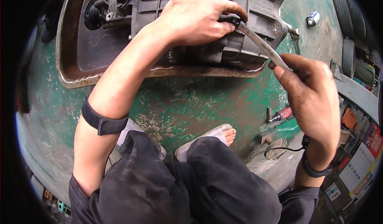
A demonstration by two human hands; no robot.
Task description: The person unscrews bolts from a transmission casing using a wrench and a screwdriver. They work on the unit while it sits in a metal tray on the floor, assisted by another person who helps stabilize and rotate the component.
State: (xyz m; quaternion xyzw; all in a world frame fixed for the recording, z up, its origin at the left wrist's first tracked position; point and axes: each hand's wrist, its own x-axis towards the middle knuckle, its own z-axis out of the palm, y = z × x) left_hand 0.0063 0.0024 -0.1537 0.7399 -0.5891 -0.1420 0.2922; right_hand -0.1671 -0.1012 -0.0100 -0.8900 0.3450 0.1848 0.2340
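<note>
A grey ribbed cast-metal gearbox housing (255, 8) lies in a shallow brown metal tray (66, 58) on the floor. My right hand (313, 90) is closed round the lower end of a silver wrench (259, 42), which slants up and left to the housing. My left hand (195, 16) rests over the housing. Its thumb and index finger pinch the wrench's head and a small dark part there; the palm side is hidden. At the housing's left end are a round black flange (92, 14) and a metal bracket assembly (117, 4).
A red-and-silver air ratchet (281, 115) lies on the green worn floor (159, 100) at right, near a green box-like piece (285, 128). A small can (313, 18) sits farther off. Stacked tyres (348, 12) and a grey metal beam (357, 90) edge the right side.
</note>
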